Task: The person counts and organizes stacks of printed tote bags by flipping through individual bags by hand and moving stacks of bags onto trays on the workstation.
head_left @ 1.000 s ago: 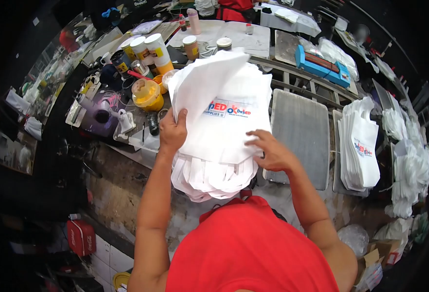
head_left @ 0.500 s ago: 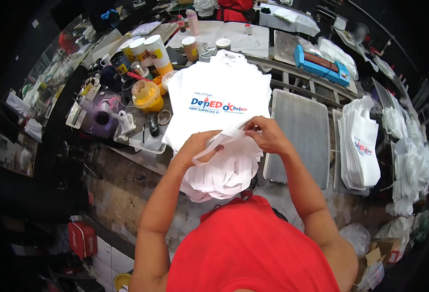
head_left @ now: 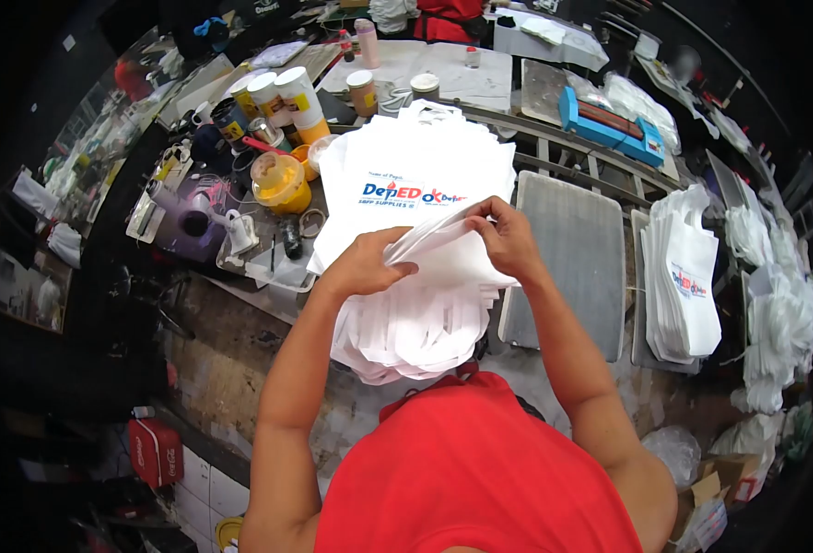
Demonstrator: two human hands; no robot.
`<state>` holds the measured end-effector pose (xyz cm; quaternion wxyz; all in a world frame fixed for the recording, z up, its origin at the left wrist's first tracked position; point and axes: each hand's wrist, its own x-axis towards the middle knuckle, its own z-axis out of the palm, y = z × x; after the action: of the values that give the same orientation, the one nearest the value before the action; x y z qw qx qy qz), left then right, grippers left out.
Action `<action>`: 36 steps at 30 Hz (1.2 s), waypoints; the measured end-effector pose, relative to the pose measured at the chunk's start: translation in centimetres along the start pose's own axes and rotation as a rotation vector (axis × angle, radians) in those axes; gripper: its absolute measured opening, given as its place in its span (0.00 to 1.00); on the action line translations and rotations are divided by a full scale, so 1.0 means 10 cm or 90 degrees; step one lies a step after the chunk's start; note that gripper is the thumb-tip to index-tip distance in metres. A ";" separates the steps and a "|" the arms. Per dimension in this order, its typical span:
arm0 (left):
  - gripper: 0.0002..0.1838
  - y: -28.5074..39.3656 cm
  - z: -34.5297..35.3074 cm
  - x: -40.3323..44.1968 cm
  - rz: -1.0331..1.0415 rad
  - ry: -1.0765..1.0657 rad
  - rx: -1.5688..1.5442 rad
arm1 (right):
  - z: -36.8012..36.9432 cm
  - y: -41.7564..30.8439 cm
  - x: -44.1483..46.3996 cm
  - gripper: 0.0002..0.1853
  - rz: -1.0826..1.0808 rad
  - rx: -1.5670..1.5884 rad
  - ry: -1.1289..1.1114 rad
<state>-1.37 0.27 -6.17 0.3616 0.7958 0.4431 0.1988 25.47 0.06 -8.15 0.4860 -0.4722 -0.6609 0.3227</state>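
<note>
A thick stack of white bags [head_left: 360,157] with blue and red print lies in front of me, its looped handles hanging over the near edge. My left hand [head_left: 369,264] is closed on the left end of a folded white bag edge [head_left: 434,236]. At the right end of that same edge, my right hand [head_left: 506,236] pinches the fabric between thumb and fingers. The edge is raised a little above the stack, and the print's right end is partly hidden behind it.
A grey board [head_left: 567,267] lies right of the stack, with a second pile of printed bags [head_left: 681,276] beyond it. Yellow tub [head_left: 280,182], cups and tools crowd the left. A blue device [head_left: 609,124] sits at the back right.
The loose top bag no longer stands raised over the stack. Both hands have come together at the near edge, and the strap that looped between them is now gathered into the raised fold.
</note>
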 end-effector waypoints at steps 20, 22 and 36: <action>0.14 0.09 -0.73 -0.05 0.184 0.577 0.148 | -0.39 0.62 -0.15 0.29 0.326 0.469 0.102; 0.17 0.22 -0.71 -0.18 0.211 0.548 0.230 | -0.30 0.67 -0.15 0.49 0.419 0.469 0.050; 0.38 0.01 0.33 -0.60 0.048 -0.110 -0.040 | 0.02 0.70 0.27 0.32 0.322 0.155 0.019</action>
<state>-2.40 -6.20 -8.26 0.4156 0.8144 0.3733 0.1571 27.24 5.05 -13.49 0.4529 -0.5648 -0.4714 0.5036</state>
